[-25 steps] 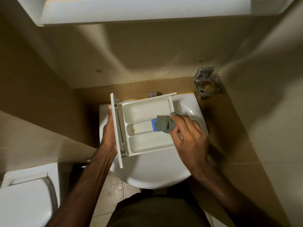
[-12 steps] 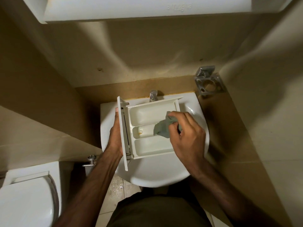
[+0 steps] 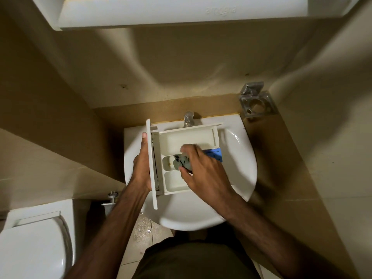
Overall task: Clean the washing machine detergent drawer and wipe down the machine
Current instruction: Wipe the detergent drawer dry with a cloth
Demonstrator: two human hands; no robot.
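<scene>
Head view, near to far: right hand [image 3: 203, 172] bunches a soft cloth [image 3: 182, 162] into the drawer [image 3: 181, 137] held over the sink [image 3: 237, 178]; left hand [image 3: 142, 168] grips the front panel, likely the firmest hold on light, stiff, possibly slippery plastic; farther off, the tap [image 3: 188, 118]; right hand hides much of the middle compartment.

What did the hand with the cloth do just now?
The right hand slid the grey cloth along the drawer's middle compartment toward the front panel, uncovering the blue insert behind it. The left hand kept holding the front panel over the sink.
</scene>
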